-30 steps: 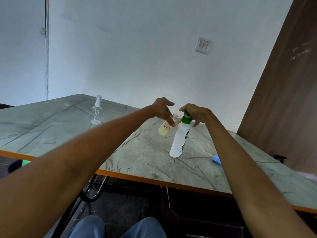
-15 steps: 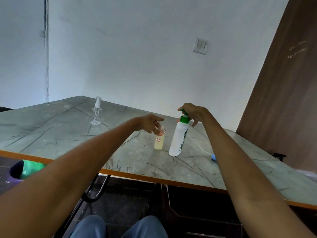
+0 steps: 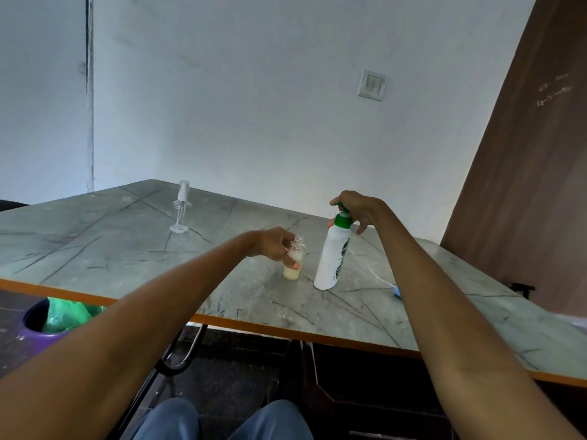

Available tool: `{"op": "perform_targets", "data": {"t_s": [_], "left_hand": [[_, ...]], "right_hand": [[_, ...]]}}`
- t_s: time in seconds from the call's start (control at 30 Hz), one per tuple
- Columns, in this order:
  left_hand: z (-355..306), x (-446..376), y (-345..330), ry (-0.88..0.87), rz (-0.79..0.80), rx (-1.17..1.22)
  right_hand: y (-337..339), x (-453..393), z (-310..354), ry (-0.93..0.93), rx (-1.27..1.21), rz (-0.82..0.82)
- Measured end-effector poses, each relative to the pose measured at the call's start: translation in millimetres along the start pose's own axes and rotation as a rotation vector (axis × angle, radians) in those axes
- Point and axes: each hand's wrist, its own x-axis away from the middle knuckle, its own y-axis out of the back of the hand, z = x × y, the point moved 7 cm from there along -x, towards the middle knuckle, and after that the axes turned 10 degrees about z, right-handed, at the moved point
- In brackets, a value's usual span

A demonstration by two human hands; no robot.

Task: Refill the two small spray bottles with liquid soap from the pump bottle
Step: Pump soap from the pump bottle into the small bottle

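A small uncapped spray bottle (image 3: 293, 269) with pale yellow soap in its lower part stands on the marble-patterned table (image 3: 133, 249). My left hand (image 3: 272, 246) grips it from the left, thumb across its front. Just to its right stands the white pump bottle (image 3: 332, 258) with a green pump head. My right hand (image 3: 357, 208) is curled over that pump head from above. A second small clear spray bottle (image 3: 181, 208), capped with its white sprayer, stands apart at the far left of the table.
A light blue sprayer cap with a thin white tube (image 3: 396, 291) lies on the table right of the pump bottle. A purple bin with a green bag (image 3: 55, 315) sits on the floor at the left. A brown wooden panel (image 3: 524, 185) rises at the right.
My left hand lowered the small bottle from the pump nozzle, where it was held tilted, and stood it upright on the table. My right hand stayed on the pump head.
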Motion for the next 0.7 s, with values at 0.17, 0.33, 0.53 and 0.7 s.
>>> {"op": "perform_targets", "data": {"t_s": [0.17, 0.33, 0.53, 0.7], "left_hand": [[4, -3, 6, -0.048, -0.138, 0.053], [4, -1, 5, -0.064, -0.056, 0.084], [12, -5, 3, -0.090, -0.121, 0.092], [-12, -5, 14, -0.225, -0.254, 0.239]], "right_hand": [[1, 0, -1, 0.007, -0.018, -0.008], [1, -3, 0, 0.010, -0.004, 0.001], [-2, 4, 1, 0.017, -0.009, 0.020], [-4, 7, 1, 0.046, -0.057, 0.014]]}}
